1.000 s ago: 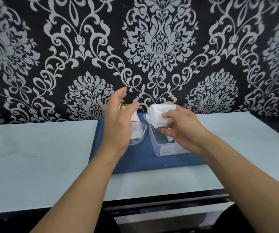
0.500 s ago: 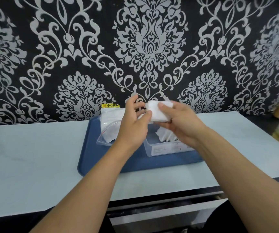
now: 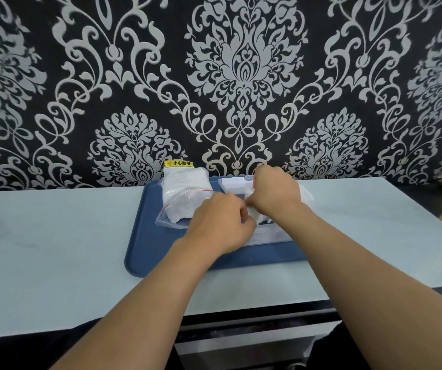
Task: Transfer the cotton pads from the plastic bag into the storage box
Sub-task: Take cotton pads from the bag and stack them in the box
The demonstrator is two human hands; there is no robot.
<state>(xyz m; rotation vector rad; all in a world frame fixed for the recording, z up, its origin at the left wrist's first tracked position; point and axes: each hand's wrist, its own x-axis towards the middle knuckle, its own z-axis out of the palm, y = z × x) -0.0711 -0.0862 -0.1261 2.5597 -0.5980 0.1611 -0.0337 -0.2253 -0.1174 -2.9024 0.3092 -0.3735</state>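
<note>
A wall of black paper with a silver damask pattern (image 3: 244, 76) rises behind a pale, marble-look counter (image 3: 54, 249). On the counter, under both hands, lies a dark blue tray (image 3: 150, 252).

Head view, the only one: the left hand (image 3: 220, 225) and right hand (image 3: 273, 193) meet over the clear storage box (image 3: 268, 236), which sits on the tray directly beneath them, its front wall with a label showing just below the left hand's knuckles. Both hands have their fingers curled in, knuckles up. Between them a bunch of white cotton pads (image 3: 257, 216) shows at the box's mouth; the left fingers pinch at it, and the right hand's fingers curl down onto the same white mass, though how firmly it holds them is hidden by the back of the hand. The box's raised lid (image 3: 234, 182) stands just beyond the right hand. The plastic bag (image 3: 182, 198), clear with a red seal line and more white pads inside, lies on the tray just left of the left hand. A yellow warning sticker (image 3: 178, 163) sits behind the bag.
</note>
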